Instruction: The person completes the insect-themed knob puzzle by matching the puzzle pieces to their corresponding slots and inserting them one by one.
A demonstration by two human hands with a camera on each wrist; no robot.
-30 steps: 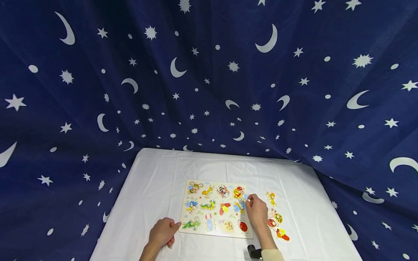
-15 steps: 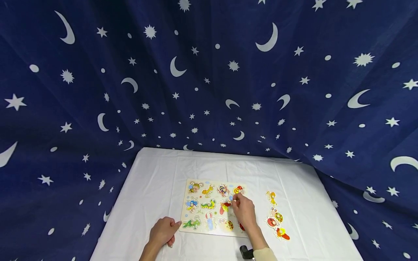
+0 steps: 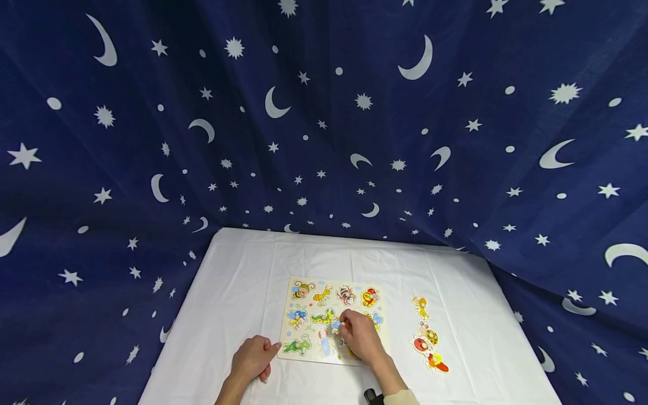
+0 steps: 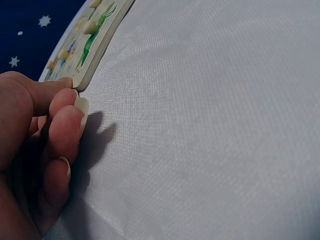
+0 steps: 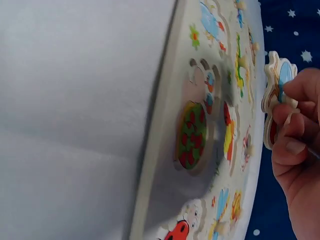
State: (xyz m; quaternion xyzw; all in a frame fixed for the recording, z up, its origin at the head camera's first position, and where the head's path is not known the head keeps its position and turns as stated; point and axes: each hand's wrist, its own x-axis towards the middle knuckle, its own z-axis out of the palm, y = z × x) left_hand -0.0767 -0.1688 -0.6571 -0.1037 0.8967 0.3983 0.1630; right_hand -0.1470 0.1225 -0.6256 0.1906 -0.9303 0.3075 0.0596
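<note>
A wooden insect peg puzzle board [image 3: 334, 301] lies on the white tabletop. My left hand [image 3: 254, 358] holds the board's near left corner, thumb on top and the other fingers curled below. My right hand [image 3: 361, 336] is over the middle of the board, pinching a puzzle piece [image 5: 272, 80] with a pale blue wing and some red on it. In the right wrist view the piece is raised above the board, and fingers cover much of it. Below it shows a recess with a green, red-spotted beetle picture [image 5: 191, 135]. Several pieces sit in the board, such as the green caterpillar [image 3: 323, 317].
Right of the board lie several loose pieces: an orange-yellow insect [image 3: 420, 307], a red ladybird [image 3: 420, 345], a spotted green one [image 3: 431, 337] and a red-and-yellow one [image 3: 437, 363]. A dark blue star-patterned curtain [image 3: 324, 140] surrounds the table.
My right hand has moved left across the board with the piece, from its right edge to the middle. My left hand has stayed at the corner.
</note>
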